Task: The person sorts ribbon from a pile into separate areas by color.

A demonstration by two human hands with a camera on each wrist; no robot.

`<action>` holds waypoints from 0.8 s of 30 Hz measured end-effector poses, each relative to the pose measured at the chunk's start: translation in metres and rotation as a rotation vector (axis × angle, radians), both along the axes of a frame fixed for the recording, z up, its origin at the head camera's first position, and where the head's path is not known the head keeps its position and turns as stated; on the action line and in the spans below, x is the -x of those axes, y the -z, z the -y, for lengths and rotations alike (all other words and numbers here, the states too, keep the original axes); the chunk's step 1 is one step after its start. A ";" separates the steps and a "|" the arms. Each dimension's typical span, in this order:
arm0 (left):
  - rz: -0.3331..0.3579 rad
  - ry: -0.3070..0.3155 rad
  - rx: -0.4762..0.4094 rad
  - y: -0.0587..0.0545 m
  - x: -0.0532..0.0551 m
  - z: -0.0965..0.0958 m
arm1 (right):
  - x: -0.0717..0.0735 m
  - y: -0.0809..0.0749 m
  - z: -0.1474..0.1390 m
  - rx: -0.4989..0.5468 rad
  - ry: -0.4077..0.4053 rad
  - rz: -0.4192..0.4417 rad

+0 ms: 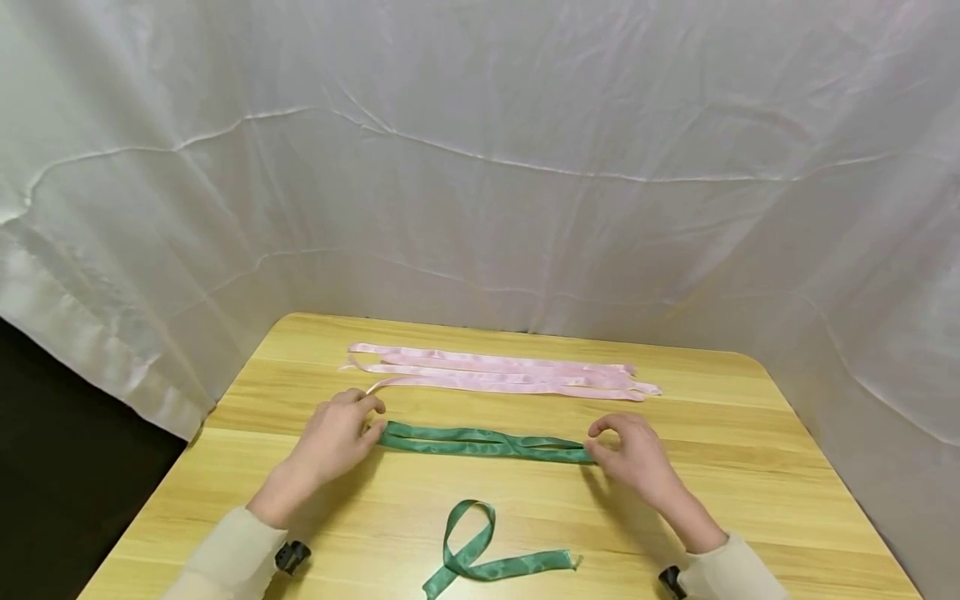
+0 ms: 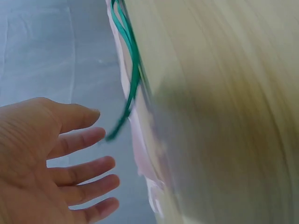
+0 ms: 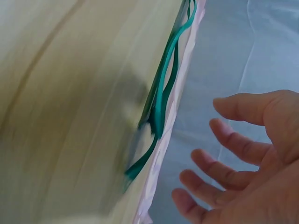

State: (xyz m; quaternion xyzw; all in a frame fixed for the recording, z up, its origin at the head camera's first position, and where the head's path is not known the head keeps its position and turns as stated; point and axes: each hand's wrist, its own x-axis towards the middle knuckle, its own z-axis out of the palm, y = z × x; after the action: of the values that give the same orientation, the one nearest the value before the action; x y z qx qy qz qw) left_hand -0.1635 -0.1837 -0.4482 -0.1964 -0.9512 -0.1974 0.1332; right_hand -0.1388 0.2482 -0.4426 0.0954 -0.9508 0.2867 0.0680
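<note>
Green satin ribbons [image 1: 457, 448] lie side by side across the middle of the table, crossing partway along. My left hand [image 1: 337, 433] is at their left end, thumb and fingers apart. In the left wrist view, the green ribbon's tip [image 2: 112, 135] is just beyond the fingertips of that hand [image 2: 60, 158], not gripped. At the opposite end hovers my right hand [image 1: 633, 450], its fingers loosely bent. The right wrist view has green ribbon ends [image 3: 159, 112] apart from this hand [image 3: 247, 158], which holds nothing. Nearer me, another green ribbon [image 1: 521, 567] forms a loop.
Behind the green strips, several pink ribbons [image 1: 510, 387] are laid out lengthwise on the wooden table [image 1: 750, 500]. A pale curtain [image 1: 480, 208] hangs along the table's back and sides. Dark bands with small black devices [image 1: 292, 557] are at the cuffs.
</note>
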 end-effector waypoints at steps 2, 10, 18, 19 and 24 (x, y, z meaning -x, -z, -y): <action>-0.054 0.022 0.015 -0.002 -0.003 -0.006 | -0.001 0.000 0.006 0.009 -0.035 -0.032; 0.042 0.228 -0.062 -0.008 -0.021 -0.038 | -0.011 -0.004 0.039 0.044 -0.206 -0.067; 0.277 0.457 -0.006 -0.010 -0.038 -0.065 | -0.020 -0.001 0.066 0.048 -0.393 0.013; 0.313 0.476 -0.005 -0.011 -0.039 -0.067 | -0.021 0.001 0.068 0.041 -0.407 0.019; 0.450 0.548 0.028 -0.010 -0.045 -0.076 | -0.027 0.007 0.080 0.015 -0.474 0.056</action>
State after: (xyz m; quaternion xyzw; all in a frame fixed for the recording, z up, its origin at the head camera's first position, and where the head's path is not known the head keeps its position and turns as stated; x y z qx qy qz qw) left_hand -0.1180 -0.1079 -0.4379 -0.3975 -0.8714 -0.2510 -0.1405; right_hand -0.1122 0.1678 -0.4493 0.3075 -0.9012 0.3043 -0.0270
